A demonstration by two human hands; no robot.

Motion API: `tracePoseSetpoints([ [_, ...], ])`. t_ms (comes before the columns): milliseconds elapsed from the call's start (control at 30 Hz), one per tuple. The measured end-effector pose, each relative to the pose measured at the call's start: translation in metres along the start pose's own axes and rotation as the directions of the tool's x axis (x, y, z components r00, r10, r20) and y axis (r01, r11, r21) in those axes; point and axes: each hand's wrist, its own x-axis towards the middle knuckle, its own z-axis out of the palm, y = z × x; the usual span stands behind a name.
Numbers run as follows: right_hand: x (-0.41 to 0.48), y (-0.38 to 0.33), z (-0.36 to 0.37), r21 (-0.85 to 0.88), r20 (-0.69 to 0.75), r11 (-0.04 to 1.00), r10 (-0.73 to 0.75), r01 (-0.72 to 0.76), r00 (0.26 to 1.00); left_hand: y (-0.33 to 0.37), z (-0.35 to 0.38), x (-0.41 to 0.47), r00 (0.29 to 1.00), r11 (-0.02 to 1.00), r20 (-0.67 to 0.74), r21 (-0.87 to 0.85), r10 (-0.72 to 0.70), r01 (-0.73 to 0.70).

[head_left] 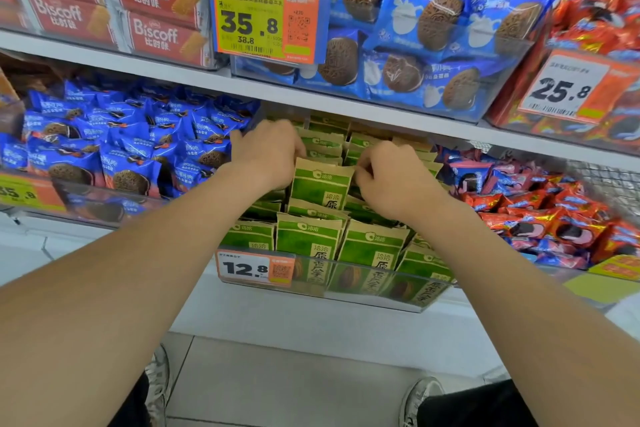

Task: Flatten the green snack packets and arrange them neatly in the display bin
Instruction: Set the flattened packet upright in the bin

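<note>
The arranging step looks to be under way in the middle of the clear display bin on the lower shelf. The left hand curls its fingers over the top left edge of one upright green packet, and the right hand pinches its top right corner. The next move likely calls for pressing this packet flat and seating it square in line with its row. The other green snack packets stand in loose rows, several leaning or puffed.
</note>
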Motion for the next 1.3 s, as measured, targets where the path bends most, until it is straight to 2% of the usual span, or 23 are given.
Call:
tracePoseSetpoints([
  [67, -0.004, 0.002, -0.006, -0.029, -0.020, 1.000, -0.007, 0.006, 1.000, -0.002, 0.002, 0.005, 0.998, 0.999, 0.056, -0.027, 0.027, -0.026],
  [133, -0.009, 0.003, -0.014, -0.004, -0.097, 1.000, -0.019, 0.019, 0.995, -0.007, -0.005, 0.007, 0.997, 0.986, 0.066, -0.165, 0.041, -0.029],
  [233, -0.020, -0.001, -0.022, 0.085, -0.227, 0.991, -0.078, 0.099, 0.971, -0.006, -0.015, -0.003, 0.999, 0.941, -0.029, -0.334, 0.044, -0.051],
  [300, -0.028, -0.007, -0.021, 0.169, -0.151, 0.972, -0.139, 0.164, 0.979, 0.000, -0.023, -0.018, 0.988, 0.924, -0.109, -0.356, 0.105, -0.138],
  [333, -0.031, -0.008, -0.018, 0.191, -0.080, 0.961, -0.188, 0.200, 0.979, 0.001, -0.026, -0.026, 0.979, 0.918, -0.085, -0.339, 0.187, -0.205],
  [400, -0.036, -0.009, -0.013, 0.204, 0.034, 0.939, -0.290, 0.277, 0.957, 0.000, -0.031, -0.038, 0.925, 0.898, 0.069, -0.275, 0.375, -0.344],
  [467, -0.036, -0.006, -0.012, 0.202, 0.047, 0.940, -0.288, 0.273, 0.957, -0.006, -0.027, -0.041, 0.875, 0.888, 0.183, -0.202, 0.448, -0.413],
  [567, -0.033, 0.006, -0.015, 0.122, 0.010, 0.980, -0.160, 0.157, 0.987, -0.014, -0.020, -0.040, 0.863, 0.884, 0.206, -0.182, 0.462, -0.430],
  [667, -0.031, 0.015, -0.015, 0.069, 0.154, 0.990, -0.131, 0.122, 0.979, -0.007, -0.023, -0.038, 0.863, 0.896, 0.251, -0.196, 0.439, -0.399],
  [733, -0.027, 0.022, -0.012, 0.071, 0.196, 0.992, -0.118, 0.106, 0.974, 0.002, -0.025, -0.033, 0.885, 0.923, 0.278, -0.198, 0.375, -0.329],
  [833, -0.022, 0.026, -0.008, 0.018, 0.084, 0.998, -0.059, 0.058, 0.995, 0.013, -0.019, -0.026, 0.894, 0.959, 0.350, -0.147, 0.281, -0.244],
  [900, -0.020, 0.027, -0.005, -0.033, 0.020, 0.998, -0.053, 0.054, 0.998, 0.019, -0.014, -0.025, 0.876, 0.967, 0.413, -0.064, 0.250, -0.246],
  [967, -0.020, 0.028, -0.008, -0.022, 0.096, 0.994, -0.102, 0.104, 0.990, 0.021, -0.015, -0.023, 0.862, 0.966, 0.440, -0.055, 0.252, -0.254],
  [1033, -0.022, 0.027, -0.015, 0.037, 0.231, 0.987, -0.162, 0.158, 0.959, 0.018, -0.021, -0.025, 0.848, 0.955, 0.438, -0.120, 0.297, -0.272],
  [1100, -0.025, 0.026, -0.021, 0.130, 0.241, 0.983, -0.158, 0.130, 0.958, 0.011, -0.027, -0.031, 0.840, 0.940, 0.424, -0.188, 0.340, -0.286],
  [1167, -0.026, 0.029, -0.023, 0.156, 0.084, 0.984, -0.103, 0.089, 0.991, 0.004, -0.029, -0.040, 0.864, 0.927, 0.341, -0.193, 0.371, -0.322],
  [1233, -0.024, 0.025, -0.021, 0.141, -0.125, 0.986, -0.073, 0.091, 0.989, 0.000, -0.027, -0.045, 0.912, 0.920, 0.149, -0.152, 0.382, -0.360],
  [1300, -0.021, 0.013, -0.016, 0.148, -0.191, 0.978, -0.117, 0.147, 0.975, 0.002, -0.024, -0.045, 0.937, 0.936, 0.039, -0.088, 0.346, -0.342],
])
